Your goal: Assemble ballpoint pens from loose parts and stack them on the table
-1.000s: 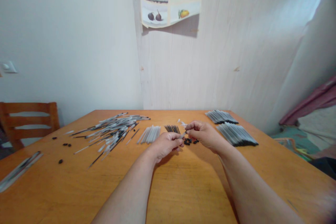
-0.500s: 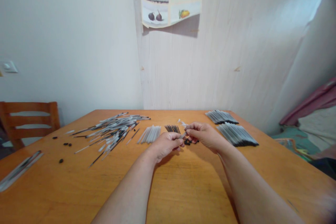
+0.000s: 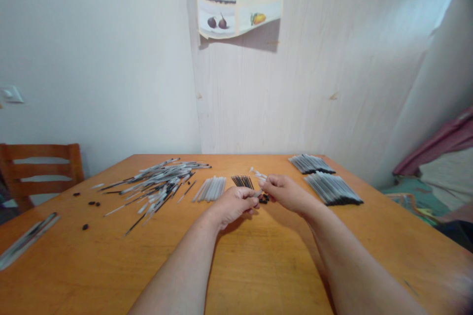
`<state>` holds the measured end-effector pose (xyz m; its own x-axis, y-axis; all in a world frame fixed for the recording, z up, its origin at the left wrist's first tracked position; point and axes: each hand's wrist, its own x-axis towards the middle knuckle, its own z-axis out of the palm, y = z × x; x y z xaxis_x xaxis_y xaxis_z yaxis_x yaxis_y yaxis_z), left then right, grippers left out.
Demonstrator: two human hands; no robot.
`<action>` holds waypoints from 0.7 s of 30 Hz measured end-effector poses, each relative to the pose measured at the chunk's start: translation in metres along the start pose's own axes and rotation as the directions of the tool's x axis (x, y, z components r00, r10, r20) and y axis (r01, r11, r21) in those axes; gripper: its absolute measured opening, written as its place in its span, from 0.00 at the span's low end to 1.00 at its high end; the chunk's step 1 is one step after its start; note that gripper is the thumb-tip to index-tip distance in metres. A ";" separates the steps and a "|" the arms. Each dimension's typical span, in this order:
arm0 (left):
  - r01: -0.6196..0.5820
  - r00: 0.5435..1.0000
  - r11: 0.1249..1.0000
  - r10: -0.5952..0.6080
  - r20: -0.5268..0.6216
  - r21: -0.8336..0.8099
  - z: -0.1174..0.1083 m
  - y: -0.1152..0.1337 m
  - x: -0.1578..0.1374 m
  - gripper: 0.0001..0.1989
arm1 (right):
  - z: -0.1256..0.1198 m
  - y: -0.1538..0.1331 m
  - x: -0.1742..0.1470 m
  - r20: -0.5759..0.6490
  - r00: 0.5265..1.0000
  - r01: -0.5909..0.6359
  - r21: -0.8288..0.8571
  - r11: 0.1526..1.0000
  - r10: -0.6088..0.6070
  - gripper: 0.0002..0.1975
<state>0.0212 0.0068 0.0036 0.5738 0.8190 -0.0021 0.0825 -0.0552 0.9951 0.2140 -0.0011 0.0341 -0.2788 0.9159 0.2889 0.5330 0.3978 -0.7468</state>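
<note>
Both hands over mid worktop (image 3: 254, 275), nearer far edge than near side of view. L hand (image 3: 234, 203): fingers curled, thumb pressed down, closed on slim pale tube (image 3: 258, 193); tube pokes out twd R hand (image 3: 283, 192). R hand: thumb + fingertips pinched tog. at tube's other end; can't tell if a 2nd small pc is in there too. Blk caps (image 3: 264, 200) on wood just below R fingertips, partly hidden. Beyond hands, twd far edge: row of thin dk rods (image 3: 242, 181), few sm. white pcs (image 3: 258, 174) just R of them. Row of clear tubes (image 3: 210, 189) L of rods, side by side. Nr far R corner: 2 neat batches of clear tubes w/ blk ends, far batch (image 3: 311, 164) + near batch (image 3: 334, 189), blk ends twd wearer. Twd far L corner: messy heap (image 3: 162, 179), blk/white/clear, pointing all ways. Nr L edge: 4 loose blk pcs (image 3: 85, 227), apart from heap; long clear packet (image 3: 29, 241) w/ dk contents, blurred.
</note>
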 end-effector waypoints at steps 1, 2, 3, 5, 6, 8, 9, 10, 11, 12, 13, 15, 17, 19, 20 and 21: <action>0.003 1.000 1.000 -0.003 -0.004 0.002 0.000 0.001 0.000 0.18 | 0.001 0.001 0.001 -0.005 1.000 0.021 -0.031 0.999 -0.021 0.20; 0.007 1.000 1.000 -0.007 -0.007 0.001 0.000 0.001 -0.001 0.18 | 0.002 0.002 0.002 -0.006 0.999 0.041 -0.051 0.998 -0.042 0.21; 0.009 1.000 1.000 -0.009 -0.011 -0.006 0.000 0.002 -0.001 0.18 | 0.002 0.002 0.002 -0.010 0.998 0.058 -0.058 0.997 -0.058 0.22; 0.013 1.000 1.000 -0.014 -0.018 -0.028 0.000 0.002 -0.001 0.20 | 0.003 0.001 0.002 -0.030 0.998 0.061 -0.045 0.997 -0.062 0.23; 0.009 1.000 0.999 -0.010 -0.022 -0.039 -0.001 0.003 -0.001 0.20 | 0.002 0.000 0.002 -0.044 0.998 0.048 -0.020 0.999 -0.049 0.23; -0.011 1.000 0.999 0.010 -0.025 -0.044 -0.002 0.003 -0.001 0.20 | 0.002 -0.003 0.000 -0.050 0.999 0.016 0.071 0.997 -0.013 0.21; -0.024 0.999 0.999 0.023 -0.025 -0.040 -0.002 0.003 -0.001 0.20 | 0.002 -0.005 -0.001 -0.035 0.999 0.007 0.124 0.992 -0.003 0.20; -0.033 0.999 0.999 0.032 -0.024 -0.036 -0.002 0.003 -0.001 0.19 | 0.002 -0.006 -0.001 -0.019 1.000 0.003 0.167 0.986 0.000 0.19; -0.037 0.999 0.999 0.036 -0.025 -0.033 -0.002 0.003 -0.001 0.19 | 0.002 -0.006 -0.002 -0.013 1.000 0.003 0.183 0.983 -0.001 0.18; -0.033 0.999 0.999 0.032 -0.028 -0.031 -0.002 0.003 -0.001 0.18 | 0.003 -0.005 -0.001 -0.024 1.000 0.008 0.168 0.986 -0.004 0.18; -0.024 0.999 0.999 0.022 -0.033 -0.031 -0.001 0.003 -0.001 0.19 | 0.004 -0.004 -0.001 -0.051 0.999 0.016 0.125 0.992 -0.009 0.18; -0.002 0.999 1.000 0.001 -0.046 -0.028 0.000 0.003 -0.001 0.19 | 0.006 0.000 0.001 -0.116 0.993 0.033 0.006 0.999 -0.032 0.20; 0.011 0.999 1.000 -0.012 -0.049 -0.024 0.001 0.004 -0.001 0.19 | 0.008 0.004 0.003 -0.140 0.988 0.048 -0.084 0.995 -0.060 0.22; 0.011 0.999 1.000 -0.012 -0.049 -0.025 0.001 0.005 -0.001 0.20 | 0.009 0.005 0.004 -0.147 0.986 0.058 -0.113 0.992 -0.074 0.23; 0.004 0.999 1.000 -0.005 -0.053 -0.024 0.001 0.006 -0.002 0.20 | 0.008 0.004 0.004 -0.155 0.985 0.060 -0.104 0.993 -0.076 0.24; -0.006 0.998 1.000 0.005 -0.060 -0.022 0.001 0.007 -0.002 0.20 | 0.008 0.002 0.003 -0.158 0.985 0.062 -0.076 0.995 -0.073 0.23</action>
<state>0.0217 0.0040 0.0103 0.5246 0.8513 0.0089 0.0612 -0.0482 0.9970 0.2082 0.0024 0.0289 -0.1876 0.8812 0.4339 0.5742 0.4568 -0.6795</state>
